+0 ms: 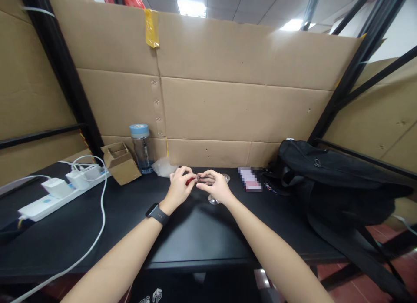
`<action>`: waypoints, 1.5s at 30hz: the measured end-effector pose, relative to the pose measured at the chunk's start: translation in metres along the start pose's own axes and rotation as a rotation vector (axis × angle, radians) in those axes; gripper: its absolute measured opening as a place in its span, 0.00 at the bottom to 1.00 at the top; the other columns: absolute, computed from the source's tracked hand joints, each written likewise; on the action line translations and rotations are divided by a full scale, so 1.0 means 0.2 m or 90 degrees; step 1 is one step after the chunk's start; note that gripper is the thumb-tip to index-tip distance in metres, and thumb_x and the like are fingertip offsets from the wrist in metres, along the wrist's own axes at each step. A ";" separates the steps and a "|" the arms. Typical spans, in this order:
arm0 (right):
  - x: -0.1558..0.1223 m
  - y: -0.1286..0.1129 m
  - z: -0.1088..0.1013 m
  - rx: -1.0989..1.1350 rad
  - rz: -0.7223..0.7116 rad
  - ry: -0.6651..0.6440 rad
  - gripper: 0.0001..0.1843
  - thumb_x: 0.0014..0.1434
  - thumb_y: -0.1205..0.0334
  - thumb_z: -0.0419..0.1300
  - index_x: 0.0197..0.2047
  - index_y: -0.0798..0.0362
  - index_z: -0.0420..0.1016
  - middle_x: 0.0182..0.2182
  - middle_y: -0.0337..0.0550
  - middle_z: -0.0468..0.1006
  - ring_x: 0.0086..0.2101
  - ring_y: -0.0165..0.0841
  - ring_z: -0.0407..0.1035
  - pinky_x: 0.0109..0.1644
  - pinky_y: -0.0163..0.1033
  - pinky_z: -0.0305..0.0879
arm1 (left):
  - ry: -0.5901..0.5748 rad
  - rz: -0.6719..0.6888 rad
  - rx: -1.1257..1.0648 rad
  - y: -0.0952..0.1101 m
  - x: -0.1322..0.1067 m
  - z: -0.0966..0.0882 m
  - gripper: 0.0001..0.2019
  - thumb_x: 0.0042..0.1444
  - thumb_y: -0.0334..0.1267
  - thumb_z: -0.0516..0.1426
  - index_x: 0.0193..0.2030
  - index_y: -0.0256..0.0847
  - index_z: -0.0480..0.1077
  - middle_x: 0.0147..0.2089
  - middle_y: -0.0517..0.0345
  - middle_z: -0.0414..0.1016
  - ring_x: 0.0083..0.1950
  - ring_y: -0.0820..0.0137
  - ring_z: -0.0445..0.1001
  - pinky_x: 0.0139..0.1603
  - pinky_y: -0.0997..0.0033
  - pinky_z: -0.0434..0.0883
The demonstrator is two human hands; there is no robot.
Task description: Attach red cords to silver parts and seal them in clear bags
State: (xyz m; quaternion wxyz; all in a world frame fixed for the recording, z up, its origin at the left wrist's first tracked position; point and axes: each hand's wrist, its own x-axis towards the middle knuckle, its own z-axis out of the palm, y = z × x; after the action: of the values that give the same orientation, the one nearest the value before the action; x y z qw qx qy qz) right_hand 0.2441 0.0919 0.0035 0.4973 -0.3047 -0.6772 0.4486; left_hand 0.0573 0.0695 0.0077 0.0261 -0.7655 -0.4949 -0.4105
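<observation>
Both hands meet over the middle of the black table [195, 238]. My left hand [180, 183], with a dark watch [157, 212] on its wrist, is closed on a small red piece [190, 180], mostly covered by the fingers. My right hand [213, 185] has its thumb and fingers pinched on a small shiny piece [197, 178] right beside the red one. Whether the two pieces are joined I cannot tell. A shiny round disc-like piece [213, 200] lies under the right hand, and a second round shiny piece [226, 178] is partly hidden behind it.
A clear bottle with blue lid [140, 148], an opened cardboard box [121, 164] and a crumpled plastic bag [164, 167] stand at the back left. A white power strip [61, 194] with cables lies left. At right are a blurred-out phone-like rectangle [250, 179] and a black bag [325, 177].
</observation>
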 end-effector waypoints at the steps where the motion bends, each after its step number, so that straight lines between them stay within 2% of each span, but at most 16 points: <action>1: 0.00 0.01 0.00 0.017 0.008 0.000 0.24 0.43 0.55 0.76 0.39 0.52 0.72 0.48 0.52 0.82 0.46 0.44 0.80 0.53 0.50 0.76 | 0.006 0.007 0.008 0.01 0.00 0.00 0.07 0.64 0.38 0.56 0.39 0.45 0.77 0.47 0.53 0.73 0.54 0.61 0.69 0.51 0.59 0.61; 5: 0.00 0.02 0.00 0.069 0.033 0.013 0.25 0.41 0.53 0.77 0.38 0.52 0.72 0.47 0.51 0.82 0.44 0.44 0.81 0.54 0.52 0.76 | 0.012 0.015 0.021 0.02 -0.01 0.02 0.08 0.65 0.39 0.56 0.41 0.45 0.77 0.48 0.52 0.73 0.53 0.61 0.69 0.52 0.58 0.60; 11: 0.00 0.02 0.00 0.038 0.040 0.020 0.22 0.45 0.49 0.75 0.36 0.53 0.75 0.42 0.48 0.84 0.41 0.41 0.80 0.51 0.48 0.77 | 0.005 0.044 0.046 0.02 -0.01 0.01 0.08 0.64 0.38 0.57 0.40 0.45 0.78 0.47 0.52 0.73 0.53 0.60 0.68 0.52 0.57 0.59; 15: 0.01 -0.01 -0.03 -0.067 0.029 -0.032 0.18 0.57 0.45 0.66 0.40 0.53 0.78 0.43 0.47 0.82 0.42 0.39 0.78 0.42 0.42 0.76 | 0.026 0.024 0.052 0.03 0.00 0.00 0.07 0.64 0.39 0.58 0.40 0.46 0.79 0.49 0.51 0.72 0.55 0.58 0.67 0.53 0.56 0.59; 19: 0.02 -0.02 -0.06 -0.229 -0.060 -0.049 0.14 0.63 0.50 0.60 0.37 0.52 0.78 0.47 0.46 0.80 0.48 0.37 0.74 0.43 0.38 0.71 | 0.014 0.014 0.050 0.04 0.00 -0.01 0.08 0.64 0.40 0.57 0.40 0.47 0.79 0.50 0.50 0.72 0.55 0.57 0.66 0.55 0.54 0.59; 22: 0.02 0.00 -0.07 -0.286 -0.078 -0.061 0.11 0.65 0.55 0.58 0.35 0.52 0.77 0.47 0.47 0.78 0.48 0.36 0.72 0.43 0.37 0.70 | -0.029 0.024 0.043 0.04 0.00 -0.01 0.09 0.64 0.39 0.56 0.40 0.47 0.79 0.49 0.51 0.73 0.55 0.57 0.66 0.54 0.54 0.59; 26: 0.01 0.03 -0.10 -0.436 -0.114 -0.099 0.07 0.63 0.62 0.61 0.33 0.52 0.76 0.48 0.47 0.75 0.49 0.38 0.70 0.56 0.46 0.66 | -0.065 -0.008 0.018 0.00 0.01 -0.01 0.13 0.67 0.40 0.52 0.48 0.49 0.77 0.52 0.52 0.73 0.55 0.59 0.67 0.53 0.56 0.61; 28: 0.01 0.03 -0.11 -0.482 -0.129 -0.117 0.06 0.62 0.64 0.61 0.32 0.52 0.76 0.49 0.48 0.75 0.51 0.39 0.69 0.60 0.50 0.62 | -0.111 0.008 -0.002 -0.02 0.00 -0.01 0.13 0.67 0.43 0.52 0.52 0.52 0.76 0.55 0.54 0.72 0.56 0.59 0.67 0.54 0.55 0.62; 32: 0.01 0.00 -0.11 -0.440 -0.117 -0.094 0.06 0.62 0.66 0.60 0.32 0.52 0.76 0.51 0.47 0.74 0.51 0.38 0.69 0.58 0.48 0.64 | -0.241 0.074 -0.023 -0.02 -0.01 0.01 0.12 0.64 0.49 0.56 0.48 0.54 0.78 0.54 0.55 0.73 0.56 0.57 0.65 0.55 0.54 0.62; 34: 0.01 -0.01 -0.11 -0.434 -0.110 -0.096 0.07 0.62 0.66 0.60 0.31 0.52 0.76 0.51 0.47 0.74 0.51 0.38 0.70 0.58 0.47 0.64 | -0.258 0.072 -0.021 -0.02 -0.01 0.01 0.11 0.63 0.48 0.56 0.47 0.54 0.78 0.53 0.55 0.74 0.56 0.57 0.64 0.55 0.54 0.62; 37: 0.01 -0.02 -0.12 -0.461 -0.123 -0.144 0.07 0.61 0.65 0.62 0.31 0.52 0.77 0.48 0.46 0.76 0.49 0.38 0.71 0.58 0.46 0.64 | -0.260 0.059 -0.011 -0.03 -0.02 0.02 0.08 0.60 0.46 0.60 0.44 0.54 0.79 0.50 0.56 0.74 0.55 0.58 0.64 0.55 0.54 0.61; 39: 0.01 -0.03 -0.14 -0.480 -0.118 -0.177 0.06 0.62 0.64 0.61 0.33 0.52 0.77 0.42 0.45 0.78 0.45 0.36 0.73 0.54 0.43 0.66 | -0.257 0.055 -0.004 -0.04 -0.02 0.03 0.06 0.59 0.44 0.61 0.41 0.53 0.79 0.49 0.57 0.75 0.55 0.58 0.65 0.55 0.54 0.60; 41: 0.01 -0.04 -0.17 -0.507 -0.078 -0.198 0.04 0.61 0.63 0.62 0.38 0.51 0.78 0.36 0.42 0.78 0.37 0.33 0.73 0.45 0.38 0.67 | -0.253 0.055 0.003 -0.05 -0.02 0.03 0.04 0.59 0.43 0.61 0.38 0.52 0.79 0.48 0.58 0.75 0.55 0.58 0.65 0.54 0.56 0.59; 43: 0.00 -0.06 -0.21 -0.552 -0.021 -0.217 0.09 0.55 0.60 0.67 0.41 0.50 0.78 0.31 0.38 0.78 0.31 0.31 0.71 0.36 0.35 0.64 | -0.256 0.062 0.011 -0.05 -0.02 0.04 0.05 0.59 0.43 0.60 0.37 0.52 0.79 0.46 0.58 0.76 0.55 0.59 0.66 0.52 0.58 0.58; 45: 0.00 -0.06 -0.26 -0.587 0.038 -0.254 0.12 0.49 0.59 0.71 0.39 0.49 0.80 0.28 0.36 0.78 0.27 0.30 0.70 0.32 0.33 0.61 | -0.265 0.073 0.017 -0.05 -0.03 0.04 0.06 0.60 0.43 0.59 0.36 0.50 0.78 0.43 0.58 0.78 0.53 0.60 0.69 0.51 0.59 0.58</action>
State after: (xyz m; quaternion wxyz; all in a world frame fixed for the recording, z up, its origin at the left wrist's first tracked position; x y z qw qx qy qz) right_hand 0.2935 0.1020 0.0203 0.1587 -0.4200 -0.8779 0.1665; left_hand 0.0529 0.0738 -0.0044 -0.0433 -0.8602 -0.4507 -0.2349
